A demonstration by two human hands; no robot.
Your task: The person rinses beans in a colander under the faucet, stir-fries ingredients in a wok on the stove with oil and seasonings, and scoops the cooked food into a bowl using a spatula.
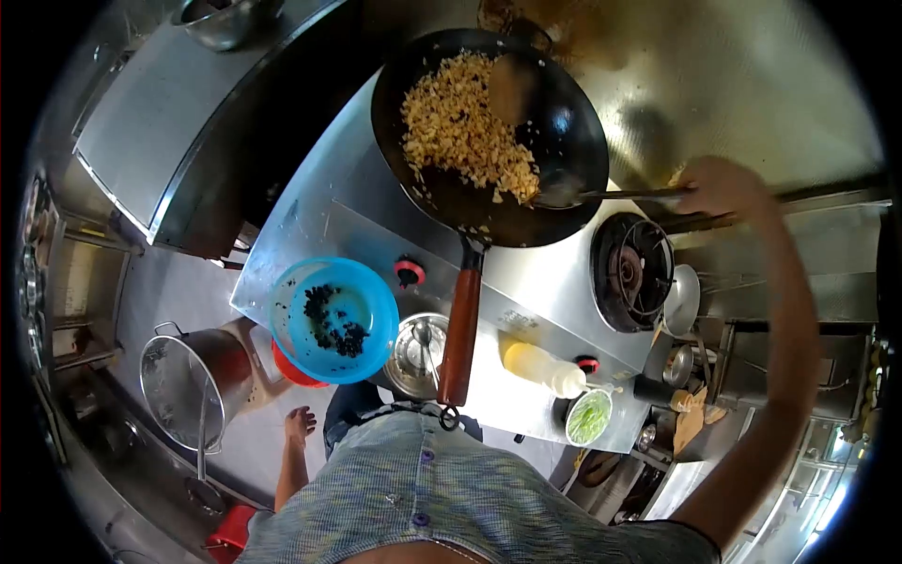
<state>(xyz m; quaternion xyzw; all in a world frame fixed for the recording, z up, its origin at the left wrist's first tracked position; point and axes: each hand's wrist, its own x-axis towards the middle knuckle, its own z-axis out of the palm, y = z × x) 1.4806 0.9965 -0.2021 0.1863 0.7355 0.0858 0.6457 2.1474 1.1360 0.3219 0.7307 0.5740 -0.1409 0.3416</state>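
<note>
My right hand point(722, 186) is closed around the handle of a long metal ladle point(625, 195). The ladle's head rests among the rice at the near right side of the wok, so its exact shape is hard to see. Fried rice point(460, 122) with browned bits lies in the left half of the black wok point(573, 155). The wok's wooden handle point(462, 329) points toward my body, and neither hand is on it. Down at my left side hangs my left hand point(301, 425), fingers apart and holding nothing, below the blue bowl point(381, 324).
Dark pieces lie in the blue bowl. Beside it are a metal bowl point(406, 376), a squeeze bottle point(545, 368) and a cup of chopped greens point(589, 417). A gas burner point(631, 271) sits right of the wok. A large steel pot point(178, 385) stands at left.
</note>
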